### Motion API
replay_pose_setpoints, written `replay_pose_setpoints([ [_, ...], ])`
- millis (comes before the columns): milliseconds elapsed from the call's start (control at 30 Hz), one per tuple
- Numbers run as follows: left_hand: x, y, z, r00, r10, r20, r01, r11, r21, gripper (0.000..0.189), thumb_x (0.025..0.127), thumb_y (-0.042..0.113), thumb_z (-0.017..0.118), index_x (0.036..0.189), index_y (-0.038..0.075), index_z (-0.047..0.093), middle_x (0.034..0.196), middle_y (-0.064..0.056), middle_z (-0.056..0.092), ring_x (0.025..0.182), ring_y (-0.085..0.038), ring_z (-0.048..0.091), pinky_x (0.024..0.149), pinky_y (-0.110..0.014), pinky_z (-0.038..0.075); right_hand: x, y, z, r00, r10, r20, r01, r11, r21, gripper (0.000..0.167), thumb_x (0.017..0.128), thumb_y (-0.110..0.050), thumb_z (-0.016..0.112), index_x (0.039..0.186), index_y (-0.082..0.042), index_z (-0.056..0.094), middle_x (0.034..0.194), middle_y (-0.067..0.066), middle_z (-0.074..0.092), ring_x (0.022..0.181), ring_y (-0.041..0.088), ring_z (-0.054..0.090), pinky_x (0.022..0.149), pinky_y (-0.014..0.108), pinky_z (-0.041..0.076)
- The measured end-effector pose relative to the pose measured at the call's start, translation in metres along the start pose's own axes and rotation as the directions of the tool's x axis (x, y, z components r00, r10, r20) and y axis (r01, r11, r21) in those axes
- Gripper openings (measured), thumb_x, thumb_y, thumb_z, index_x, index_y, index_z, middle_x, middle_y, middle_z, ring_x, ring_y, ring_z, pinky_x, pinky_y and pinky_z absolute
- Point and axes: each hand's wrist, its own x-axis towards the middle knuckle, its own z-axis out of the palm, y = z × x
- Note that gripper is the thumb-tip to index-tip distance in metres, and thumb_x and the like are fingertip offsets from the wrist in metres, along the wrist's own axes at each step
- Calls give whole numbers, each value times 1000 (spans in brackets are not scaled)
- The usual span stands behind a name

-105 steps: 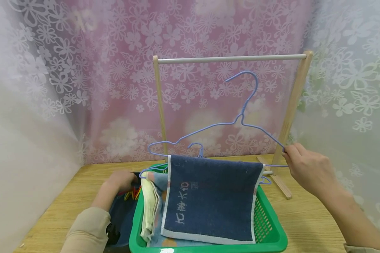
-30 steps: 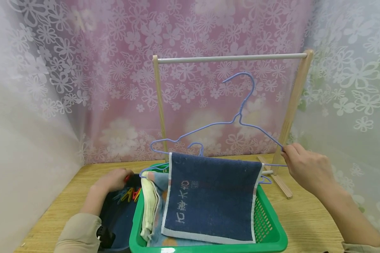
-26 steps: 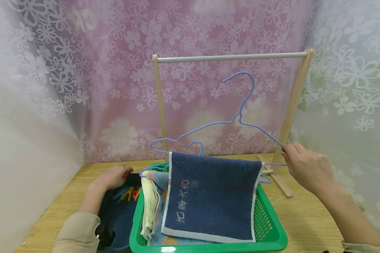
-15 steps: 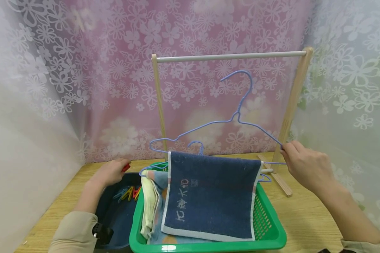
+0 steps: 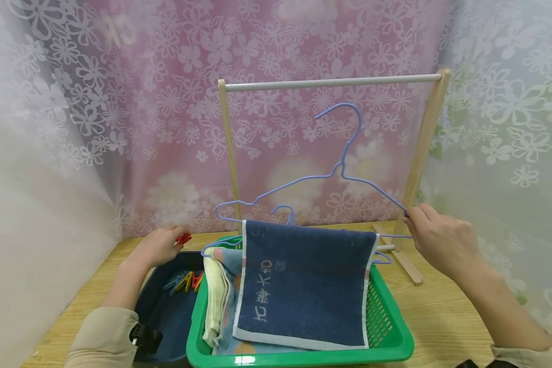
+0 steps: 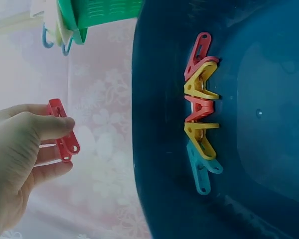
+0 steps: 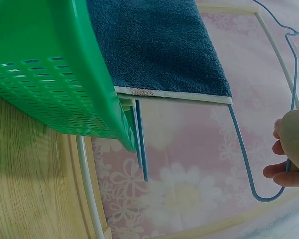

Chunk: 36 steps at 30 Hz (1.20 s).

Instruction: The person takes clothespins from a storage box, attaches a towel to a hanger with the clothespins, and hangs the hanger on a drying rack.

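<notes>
In the head view my right hand (image 5: 439, 240) grips the right end of a blue wire hanger (image 5: 299, 180), whose hook points up. Draped over the hanger's lower bar is a dark blue towel (image 5: 303, 286) with white edging, hanging above the green basket. My left hand (image 5: 158, 246) pinches a red clothespin (image 6: 65, 134) between thumb and fingers, above the far end of a dark blue tub (image 5: 167, 317). Several red, yellow and teal clothespins (image 6: 202, 107) sit in a row along the tub's inner wall.
A green basket (image 5: 299, 359) holds folded towels (image 5: 218, 301) and more blue hangers (image 5: 284, 209). Behind it stands a wooden rack with a pale crossbar (image 5: 331, 83). Floral curtains (image 5: 165, 128) surround the wooden table (image 5: 441, 312).
My left hand has come up from among the clothespins in the tub with a red one. The right hand keeps its grip on the hanger, which has shifted slightly left in view.
</notes>
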Motion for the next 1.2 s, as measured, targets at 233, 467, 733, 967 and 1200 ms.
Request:
replay_pose_setpoints([
  [233,-1,4,-3,996,62,-69,-57,995,79,28,83,4,65,110,7,66,89,-9,59,77,-26,58,62,-40,50,0,-1,1,1000,1,1,-1,1000,2,48,103,-29,26,71,-2,48,58,4,43,35,8,21,31,24,13],
  [467,1,8,-12,998,38,-53,-35,998,61,28,83,8,67,110,4,63,88,-10,60,76,-26,58,63,-41,49,4,-4,-1,1000,-2,-6,2,1000,6,47,103,-29,26,70,-2,47,57,0,35,39,4,14,32,23,12],
  [733,2,12,-23,999,12,-43,-12,1000,-14,15,83,9,67,81,7,53,71,-1,53,59,-14,45,55,-32,42,2,-3,3,1000,14,-13,-14,999,31,46,102,-30,27,73,-2,49,56,1,38,37,4,16,33,21,10],
  [967,1,14,-26,998,40,-38,-40,999,6,21,82,10,69,73,10,50,66,2,45,57,-13,39,53,-29,36,0,-2,5,1000,18,-4,-18,999,29,46,102,-30,28,74,-2,51,57,1,39,37,5,17,33,22,11],
  [1200,-1,22,-31,992,73,-101,-67,996,65,19,82,17,70,75,13,52,66,5,46,53,-11,39,50,-28,34,-1,-1,7,1000,21,4,-21,999,27,47,102,-30,27,74,-2,52,58,2,41,35,8,21,32,23,12],
])
